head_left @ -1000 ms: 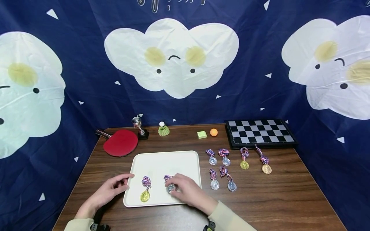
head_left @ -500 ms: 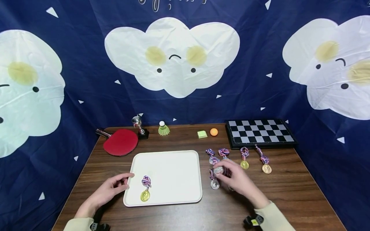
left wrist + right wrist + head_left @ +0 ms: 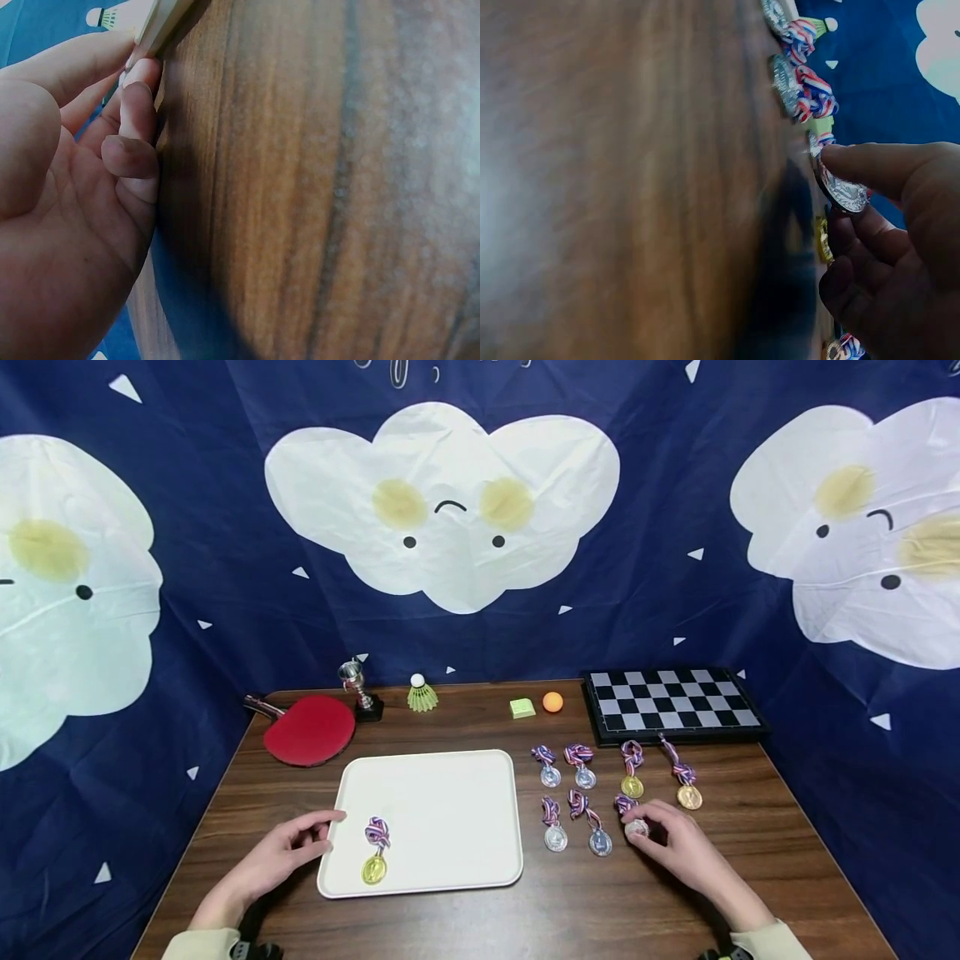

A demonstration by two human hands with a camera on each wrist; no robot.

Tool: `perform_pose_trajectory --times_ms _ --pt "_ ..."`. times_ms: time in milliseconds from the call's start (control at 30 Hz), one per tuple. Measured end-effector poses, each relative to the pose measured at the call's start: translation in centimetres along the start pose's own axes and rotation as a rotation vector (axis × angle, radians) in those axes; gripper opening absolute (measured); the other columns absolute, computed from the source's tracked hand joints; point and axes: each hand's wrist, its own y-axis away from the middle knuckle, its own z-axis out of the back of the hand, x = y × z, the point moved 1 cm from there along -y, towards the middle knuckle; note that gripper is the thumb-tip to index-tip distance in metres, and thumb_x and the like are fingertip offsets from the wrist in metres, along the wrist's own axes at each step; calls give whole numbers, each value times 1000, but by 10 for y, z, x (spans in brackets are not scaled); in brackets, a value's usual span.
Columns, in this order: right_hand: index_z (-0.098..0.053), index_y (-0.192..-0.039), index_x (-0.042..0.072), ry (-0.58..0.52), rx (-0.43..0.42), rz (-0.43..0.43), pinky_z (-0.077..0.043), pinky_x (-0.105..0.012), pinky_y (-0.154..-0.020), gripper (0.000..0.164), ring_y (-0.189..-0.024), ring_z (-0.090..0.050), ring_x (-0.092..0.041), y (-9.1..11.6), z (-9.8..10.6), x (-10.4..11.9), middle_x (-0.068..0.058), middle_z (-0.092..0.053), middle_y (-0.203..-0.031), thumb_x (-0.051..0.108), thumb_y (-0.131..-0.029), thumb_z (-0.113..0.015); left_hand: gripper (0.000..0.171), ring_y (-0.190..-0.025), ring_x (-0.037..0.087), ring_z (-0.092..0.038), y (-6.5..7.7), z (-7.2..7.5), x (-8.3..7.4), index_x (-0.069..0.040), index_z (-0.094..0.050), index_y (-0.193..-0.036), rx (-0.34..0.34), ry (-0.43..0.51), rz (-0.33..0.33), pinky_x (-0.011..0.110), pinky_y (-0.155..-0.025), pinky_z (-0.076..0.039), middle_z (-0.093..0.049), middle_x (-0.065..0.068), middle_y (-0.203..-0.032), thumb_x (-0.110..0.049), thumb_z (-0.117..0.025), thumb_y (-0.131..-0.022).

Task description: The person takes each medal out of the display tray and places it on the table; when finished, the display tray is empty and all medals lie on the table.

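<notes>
My right hand (image 3: 675, 842) pinches a silver medal (image 3: 846, 193) between thumb and fingers, low over the table at the right. Its striped ribbon (image 3: 625, 804) is knotted into a bundle. Close to its left lie several silver medals, such as one (image 3: 599, 842) beside it and another (image 3: 555, 837) farther left. A gold medal (image 3: 632, 787) lies just behind, and a bronze medal (image 3: 689, 797) behind to the right. My left hand (image 3: 281, 852) touches the left edge of the white tray (image 3: 442, 810) with its fingertips. On that tray lies one gold medal (image 3: 374, 868) with a knotted ribbon.
Along the back of the wooden table (image 3: 450, 931) are a red table tennis paddle (image 3: 311, 731), a small trophy cup (image 3: 360, 689), a shuttlecock (image 3: 422, 695), a light-green block (image 3: 522, 708), an orange ball (image 3: 552, 702) and a checkered board (image 3: 673, 702). Behind hangs a blue cloth (image 3: 660, 510).
My right hand has lifted a silver medal off the tray and carried it right, past the other silver medals, to below the gold medal. My left hand has stayed at the tray edge.
</notes>
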Motion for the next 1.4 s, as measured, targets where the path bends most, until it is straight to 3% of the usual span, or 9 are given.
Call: perform_pose_trajectory --times_ms 333,533,733,833,933,1133,1267,1400 --pt "-67 -99 27 61 31 48 -47 -32 -77 25 -89 -58 -5 7 -2 -5 15 -60 -96 15 -80 -77 36 -80 19 -49 0 0 0 -23 -60 -124 -7 -6 11 27 -66 -41 -54 9 -98 -22 -68 -88" --pt "-69 -101 33 118 43 -2 -46 -33 -76 26 -89 -54 -3 9 3 -6 16 -55 -96 22 -80 -78 36 -80 18 -49 0 0 0 -22 -61 -123 -17 -3 10 27 -67 -41 -55 8 -97 -24 -69 -88" --pt "-69 -97 30 113 -44 12 -46 -35 -78 21 -90 -55 -4 0 6 7 16 -55 -97 24 -80 -78 36 -78 17 -49 1 -1 -2 -19 -61 -123 -21 -8 -41 27 -65 -40 -55 8 -95 -22 -69 -88" --pt "-68 -96 26 63 -85 78 -46 -34 -81 17 -93 -56 -5 -13 -2 25 16 -57 -99 21 -82 -76 36 -78 17 -49 1 -1 -3 -19 -61 -123 -24 1 -50 26 -65 -40 -55 8 -96 -21 -69 -88" --pt "-67 -98 25 -4 -64 169 -47 -31 -81 19 -92 -56 -4 -29 -16 54 15 -58 -100 17 -83 -74 36 -78 17 -49 2 -1 -3 -18 -61 -123 -24 3 -59 26 -65 -40 -54 9 -96 -21 -69 -88" --pt "-67 -104 22 -103 109 353 -48 -23 -76 20 -85 -56 -3 -61 -58 125 13 -60 -98 17 -86 -71 36 -76 16 -48 1 -2 -3 -17 -61 -123 -26 10 -87 27 -64 -40 -55 9 -94 -21 -69 -88" --pt "-66 -107 19 -111 220 468 -45 -17 -76 21 -85 -57 -3 -77 -94 166 10 -62 -96 20 -87 -69 36 -76 16 -48 2 -2 -1 -15 -61 -123 -23 17 -116 27 -64 -40 -55 9 -93 -19 -68 -88" --pt "-66 -108 22 -61 284 524 -40 -12 -75 22 -81 -55 1 -88 -136 198 11 -61 -91 23 -87 -68 36 -75 16 -48 3 -2 -1 -14 -61 -123 -25 16 -123 27 -63 -40 -55 9 -93 -16 -68 -88"
